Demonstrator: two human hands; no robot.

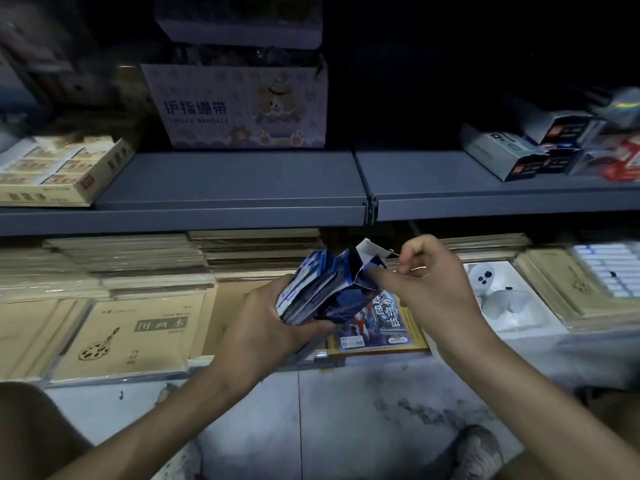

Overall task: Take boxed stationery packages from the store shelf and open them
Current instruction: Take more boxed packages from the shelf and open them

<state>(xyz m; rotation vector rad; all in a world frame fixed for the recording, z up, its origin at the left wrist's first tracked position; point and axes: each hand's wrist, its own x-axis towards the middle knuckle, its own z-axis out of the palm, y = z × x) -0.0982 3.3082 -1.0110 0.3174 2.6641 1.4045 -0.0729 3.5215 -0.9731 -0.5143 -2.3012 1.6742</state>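
Left hand (263, 320) is gripping the blue package (311, 289) from below, fingers curling round its stacked side, holding it in the air just under the front edge of the grey shelf (242, 181). Right hand (429, 282) is pinching the package's torn flap (367, 258), which is sticking up toward that edge. On the grey shelf a finger bandage box (235, 105) is standing at the back. Below the grey shelf, brown sketchbooks (135, 337) are lying to the left and a colourful booklet (377, 323) is lying right beneath the package.

Dim grey metal shelving (242, 188) above a scuffed pale floor (346, 410)
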